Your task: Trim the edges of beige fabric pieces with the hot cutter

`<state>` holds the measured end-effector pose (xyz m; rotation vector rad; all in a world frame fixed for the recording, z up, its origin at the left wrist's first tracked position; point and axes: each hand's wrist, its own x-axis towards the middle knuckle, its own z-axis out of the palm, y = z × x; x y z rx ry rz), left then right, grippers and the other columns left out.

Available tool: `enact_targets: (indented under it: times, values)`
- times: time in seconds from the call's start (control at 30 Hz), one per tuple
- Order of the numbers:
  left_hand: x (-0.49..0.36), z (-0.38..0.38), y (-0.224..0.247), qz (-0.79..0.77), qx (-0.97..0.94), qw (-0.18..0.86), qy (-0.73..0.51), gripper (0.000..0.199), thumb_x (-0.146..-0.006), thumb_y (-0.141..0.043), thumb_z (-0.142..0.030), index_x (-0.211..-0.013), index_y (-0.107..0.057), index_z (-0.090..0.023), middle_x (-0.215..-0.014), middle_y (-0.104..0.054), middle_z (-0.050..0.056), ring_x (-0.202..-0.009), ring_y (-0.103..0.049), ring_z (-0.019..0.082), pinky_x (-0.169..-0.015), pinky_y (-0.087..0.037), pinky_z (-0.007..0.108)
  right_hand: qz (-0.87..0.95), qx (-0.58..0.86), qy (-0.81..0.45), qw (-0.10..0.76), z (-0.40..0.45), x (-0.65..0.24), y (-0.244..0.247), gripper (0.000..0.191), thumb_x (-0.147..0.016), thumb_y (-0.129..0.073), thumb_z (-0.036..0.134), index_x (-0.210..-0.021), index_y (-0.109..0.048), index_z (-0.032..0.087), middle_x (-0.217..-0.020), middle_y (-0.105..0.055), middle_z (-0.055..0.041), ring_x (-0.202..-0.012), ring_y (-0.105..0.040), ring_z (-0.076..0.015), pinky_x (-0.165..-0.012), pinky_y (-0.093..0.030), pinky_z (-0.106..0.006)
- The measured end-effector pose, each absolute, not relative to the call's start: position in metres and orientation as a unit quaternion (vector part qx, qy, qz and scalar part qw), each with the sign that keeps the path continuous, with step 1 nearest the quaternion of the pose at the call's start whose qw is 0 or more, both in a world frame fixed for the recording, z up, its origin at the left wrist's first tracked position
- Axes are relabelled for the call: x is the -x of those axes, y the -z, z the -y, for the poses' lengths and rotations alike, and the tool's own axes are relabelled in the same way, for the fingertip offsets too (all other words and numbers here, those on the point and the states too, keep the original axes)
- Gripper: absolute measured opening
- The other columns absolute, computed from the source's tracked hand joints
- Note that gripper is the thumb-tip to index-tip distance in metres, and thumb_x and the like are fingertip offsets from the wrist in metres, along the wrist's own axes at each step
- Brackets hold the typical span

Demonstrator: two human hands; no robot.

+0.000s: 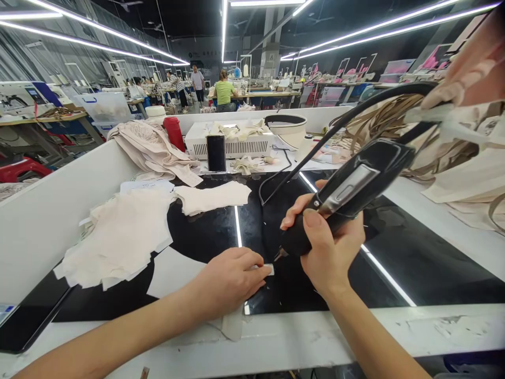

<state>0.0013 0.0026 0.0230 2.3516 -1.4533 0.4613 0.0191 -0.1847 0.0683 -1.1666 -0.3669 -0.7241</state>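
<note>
My right hand [335, 247] is wrapped round a black handheld tool [351, 184] with a metal lever, a cord at its upper end and a narrow metal tip. The tip points down just right of my left fingers, close above the glossy black work surface [292, 284]. My left hand [236, 276] presses its closed fingers on a small pale fabric piece [270, 269]; most of that piece is hidden beneath them. Under my left wrist lies a white flat piece [173, 271]. Stacked cream fabric pieces [122, 231] lie to the left, with another cream stack [213, 197] behind.
A black phone [35, 310] lies at the left edge; another phone [216, 152] stands against a white vented box [191, 139]. Behind are a red container [173, 132] and draped fabric [150, 145]. At upper right, a blurred hand [465, 79] is near the cord [335, 123].
</note>
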Motion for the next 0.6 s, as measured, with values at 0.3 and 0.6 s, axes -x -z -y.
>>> enact_targets:
  times: [0.3,0.6]
  values:
    - [0.0001,-0.0034,-0.0171,0.512,-0.825,0.173,-0.165,0.022,-0.111,-0.051,-0.018,-0.124,-0.069,-0.014,-0.107,-0.071,0.007,-0.099,-0.070,0.022,-0.088,-0.063,0.037,0.157,0.541,0.309,0.766,0.1840,-0.0165,-0.0680,0.047,-0.085,-0.087,0.042,-0.122,-0.062,0.027,-0.082,-0.069,0.0045,-0.057,-0.064,-0.0144,-0.053,-0.056,-0.028]
    - [0.0007,-0.0022,-0.0158,0.512,-0.820,0.181,-0.182,0.025,-0.112,-0.048,-0.017,-0.121,-0.071,-0.015,-0.104,-0.072,0.007,-0.097,-0.071,0.019,-0.088,-0.063,0.034,0.154,0.545,0.306,0.765,0.1834,-0.0127,-0.0703,0.040,-0.085,-0.087,0.042,-0.112,-0.063,0.025,-0.080,-0.068,0.0042,-0.056,-0.064,-0.0145,-0.051,-0.056,-0.029]
